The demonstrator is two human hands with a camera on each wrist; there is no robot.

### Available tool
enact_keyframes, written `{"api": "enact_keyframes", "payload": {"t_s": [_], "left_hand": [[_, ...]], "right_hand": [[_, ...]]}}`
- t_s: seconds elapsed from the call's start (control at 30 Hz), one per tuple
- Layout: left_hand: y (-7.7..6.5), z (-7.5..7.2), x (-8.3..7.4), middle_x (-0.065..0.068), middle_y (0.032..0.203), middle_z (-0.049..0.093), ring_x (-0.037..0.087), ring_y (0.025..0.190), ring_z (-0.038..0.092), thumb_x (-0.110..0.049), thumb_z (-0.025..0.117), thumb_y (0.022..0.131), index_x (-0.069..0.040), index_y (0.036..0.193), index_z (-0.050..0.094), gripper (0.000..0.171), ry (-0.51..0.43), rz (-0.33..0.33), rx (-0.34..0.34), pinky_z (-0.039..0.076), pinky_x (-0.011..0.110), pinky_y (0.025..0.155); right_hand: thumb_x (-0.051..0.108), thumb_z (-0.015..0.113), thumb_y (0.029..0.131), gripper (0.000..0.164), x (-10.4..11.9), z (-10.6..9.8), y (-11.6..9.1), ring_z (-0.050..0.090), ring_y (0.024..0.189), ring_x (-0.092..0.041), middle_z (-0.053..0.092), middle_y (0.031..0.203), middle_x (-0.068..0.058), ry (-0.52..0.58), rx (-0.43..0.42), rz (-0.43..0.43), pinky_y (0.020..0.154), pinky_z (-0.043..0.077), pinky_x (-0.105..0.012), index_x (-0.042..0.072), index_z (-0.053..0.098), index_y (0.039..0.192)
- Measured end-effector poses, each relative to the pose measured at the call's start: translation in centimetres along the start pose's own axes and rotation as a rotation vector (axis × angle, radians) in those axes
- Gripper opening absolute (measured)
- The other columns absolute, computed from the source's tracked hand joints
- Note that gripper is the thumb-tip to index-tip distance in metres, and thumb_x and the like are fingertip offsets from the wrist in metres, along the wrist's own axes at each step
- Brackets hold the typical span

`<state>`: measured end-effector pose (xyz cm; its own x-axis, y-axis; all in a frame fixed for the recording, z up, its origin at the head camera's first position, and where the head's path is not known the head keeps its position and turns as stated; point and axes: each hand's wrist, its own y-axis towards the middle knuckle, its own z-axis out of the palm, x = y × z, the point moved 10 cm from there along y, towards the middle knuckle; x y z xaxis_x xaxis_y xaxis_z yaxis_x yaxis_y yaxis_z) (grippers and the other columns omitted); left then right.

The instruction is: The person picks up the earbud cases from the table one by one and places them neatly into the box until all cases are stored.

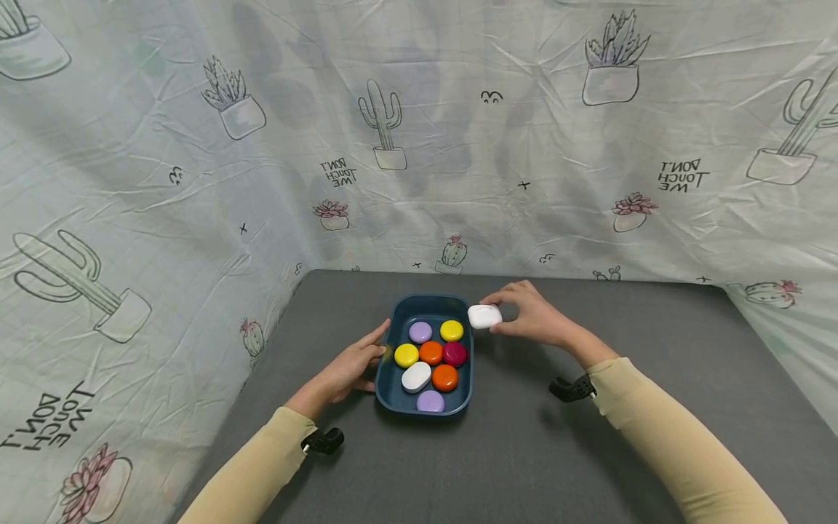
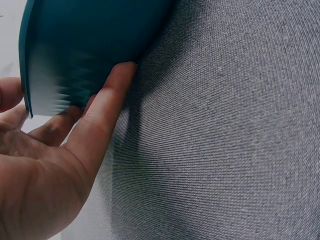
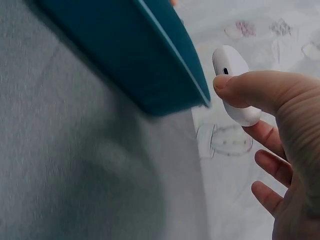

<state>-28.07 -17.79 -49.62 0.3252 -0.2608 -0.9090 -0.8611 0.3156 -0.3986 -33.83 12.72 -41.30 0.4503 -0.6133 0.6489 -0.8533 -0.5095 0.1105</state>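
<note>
A white earbud case [image 1: 484, 316] with a small port on its edge is pinched between the thumb and fingers of my right hand [image 1: 529, 314], raised at the right rim of a dark blue tray [image 1: 468, 397]. My left hand [image 1: 348, 367] rests against the tray's left wall, its fingers extended along the side. In the left wrist view the thumb [image 2: 102, 117] lies straight along the lower wall. Inside the tray lie round glossy pieces: lilac [image 1: 420, 332], yellow [image 1: 452, 330], orange [image 1: 431, 353] and dark red [image 1: 455, 354], plus a white oval one [image 1: 416, 378].
The tray stands on a grey cloth-covered table [image 1: 524, 451]. A pale curtain [image 1: 432, 204] printed with cacti hangs behind and along the left side. Black straps [image 1: 572, 388] sit at both wrists.
</note>
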Motion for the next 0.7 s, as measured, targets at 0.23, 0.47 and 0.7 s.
{"api": "enact_keyframes", "payload": {"t_s": [0.23,0.47,0.7], "left_hand": [[0.0,0.1,0.0,0.018,0.164,0.024,0.044,0.140,0.041,-0.023,0.047,0.108,-0.045,0.162,0.024,0.062,-0.010,0.000,0.003,0.058,0.052,0.080],[0.0,0.1,0.1,0.018,0.163,0.028,0.043,0.140,0.042,-0.023,0.047,0.108,-0.045,0.162,0.024,0.062,-0.011,0.001,0.009,0.058,0.052,0.081],[0.0,0.1,0.0,0.018,0.163,0.028,0.044,0.140,0.042,-0.025,0.047,0.108,-0.046,0.161,0.025,0.061,-0.008,0.000,0.013,0.058,0.053,0.081]], "right_hand": [[0.028,0.087,0.084,0.046,2.2,1.4,0.7,0.041,0.114,-0.024,0.063,0.117,0.001,-0.001,0.033,-0.032,0.089,0.038,-0.046,0.023,0.073,0.127],[0.030,0.087,0.083,0.044,4.7,3.1,1.2,0.041,0.114,-0.021,0.062,0.114,0.005,-0.036,0.081,-0.116,0.090,0.039,-0.044,0.027,0.074,0.125],[0.032,0.085,0.085,0.043,6.9,5.2,1.8,0.040,0.118,-0.022,0.060,0.115,0.007,-0.062,0.148,-0.155,0.092,0.039,-0.045,0.028,0.074,0.126]]}}
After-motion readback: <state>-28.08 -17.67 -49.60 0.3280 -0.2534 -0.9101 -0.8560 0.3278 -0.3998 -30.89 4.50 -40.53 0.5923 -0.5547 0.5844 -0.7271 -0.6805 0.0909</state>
